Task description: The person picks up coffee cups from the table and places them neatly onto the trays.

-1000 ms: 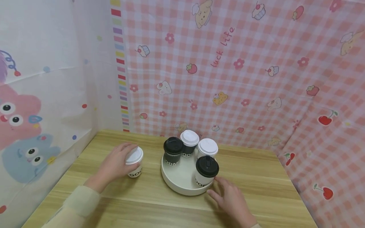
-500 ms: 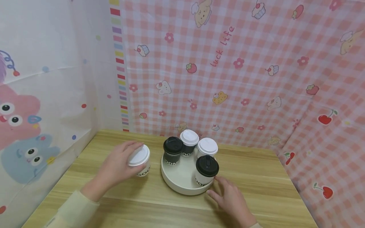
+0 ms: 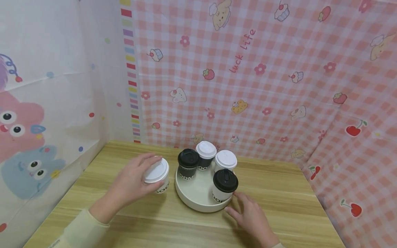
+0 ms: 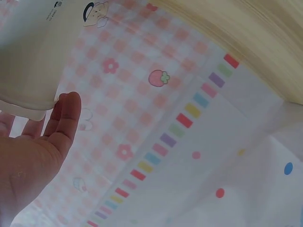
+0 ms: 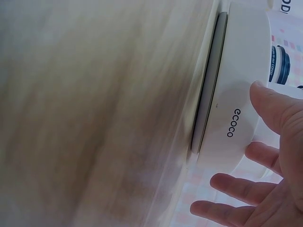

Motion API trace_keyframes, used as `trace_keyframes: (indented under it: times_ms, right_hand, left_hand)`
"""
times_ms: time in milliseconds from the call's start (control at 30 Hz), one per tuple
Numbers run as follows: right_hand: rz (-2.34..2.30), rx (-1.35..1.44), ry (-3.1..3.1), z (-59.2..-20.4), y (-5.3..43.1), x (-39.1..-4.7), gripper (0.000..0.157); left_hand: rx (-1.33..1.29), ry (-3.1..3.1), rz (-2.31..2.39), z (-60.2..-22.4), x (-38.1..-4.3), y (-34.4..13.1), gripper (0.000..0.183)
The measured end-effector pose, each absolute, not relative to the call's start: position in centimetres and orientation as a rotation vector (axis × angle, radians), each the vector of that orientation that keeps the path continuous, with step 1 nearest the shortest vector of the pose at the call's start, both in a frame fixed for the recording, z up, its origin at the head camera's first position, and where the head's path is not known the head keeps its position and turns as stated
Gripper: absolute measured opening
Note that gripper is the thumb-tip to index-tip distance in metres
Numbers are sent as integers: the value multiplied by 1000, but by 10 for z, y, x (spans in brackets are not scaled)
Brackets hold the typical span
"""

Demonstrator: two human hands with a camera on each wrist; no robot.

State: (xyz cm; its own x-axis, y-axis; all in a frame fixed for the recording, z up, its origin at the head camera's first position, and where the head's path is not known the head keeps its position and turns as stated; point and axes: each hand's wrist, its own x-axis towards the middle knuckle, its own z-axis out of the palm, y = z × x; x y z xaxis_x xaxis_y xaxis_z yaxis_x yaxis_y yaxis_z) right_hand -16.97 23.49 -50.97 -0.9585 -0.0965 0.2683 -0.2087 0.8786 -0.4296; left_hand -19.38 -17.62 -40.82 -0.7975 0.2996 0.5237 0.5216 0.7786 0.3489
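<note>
A white paper cup (image 3: 162, 188) with a white lid is held at the lid by my left hand (image 3: 131, 181), left of the round tray. In the left wrist view, the fingers (image 4: 68, 118) curl round the lid end of the cup (image 4: 33, 52). My right hand (image 3: 251, 215) touches the front right of the white tray (image 3: 198, 207). The right wrist view has its thumb (image 5: 267, 104) at the rim of the tray (image 5: 236, 71), with the other fingers spread beside the wall. Nearest that hand, on the tray, stands a white cup with a black lid (image 3: 225, 181).
Also on the tray stand a black cup with a black lid (image 3: 188, 163), a black cup with a white lid (image 3: 206, 153) and another white-lidded cup (image 3: 226, 160). The wooden table (image 3: 279, 186) meets a checked cloth (image 3: 273, 131) behind and a white cloth at left.
My left hand has moved the white-lidded cup right, closer to the tray. The right hand, the tray and its cups look unmoved.
</note>
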Motion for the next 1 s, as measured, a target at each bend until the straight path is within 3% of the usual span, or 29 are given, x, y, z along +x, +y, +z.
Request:
trace_keyframes:
  times_ms: [1000]
  right_hand:
    - [684, 209, -2829, -509, 234, -167, 62]
  left_hand:
    - [-768, -2455, -679, -403, -197, -141, 75]
